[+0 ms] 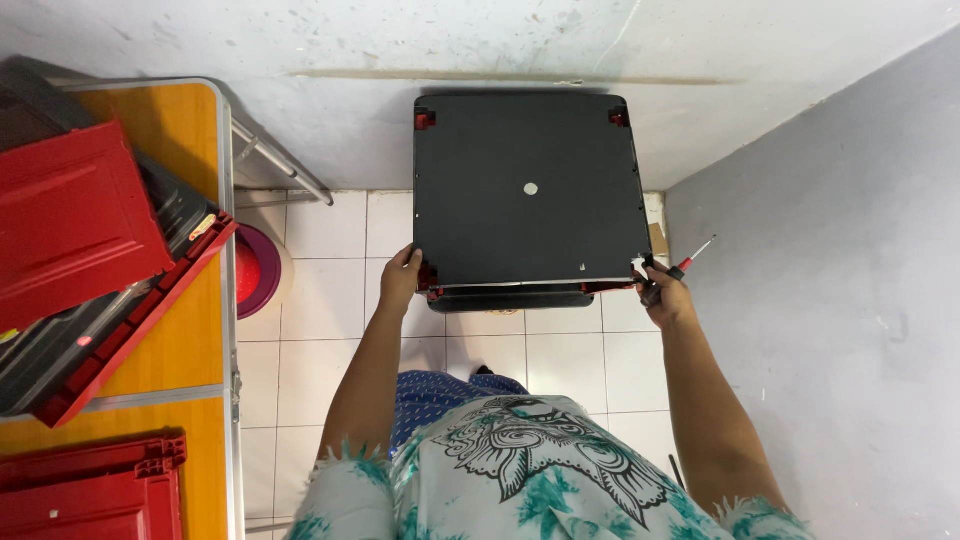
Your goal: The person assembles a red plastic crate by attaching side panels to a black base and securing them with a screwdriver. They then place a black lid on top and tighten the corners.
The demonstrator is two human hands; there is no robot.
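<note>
Gripping the black square panel point(530, 195) at its near corners, left hand point(402, 278) and right hand point(663, 293); right also clasps a screwdriver point(693, 258).

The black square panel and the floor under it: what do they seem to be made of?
The black square panel looks like matte plastic or painted board: flat, dull, with small red corner pieces; which one is unclear. The floor seems glazed ceramic tile: pale squares with grout lines and a slight shine.

No packages, labels, signs or screens.
</note>
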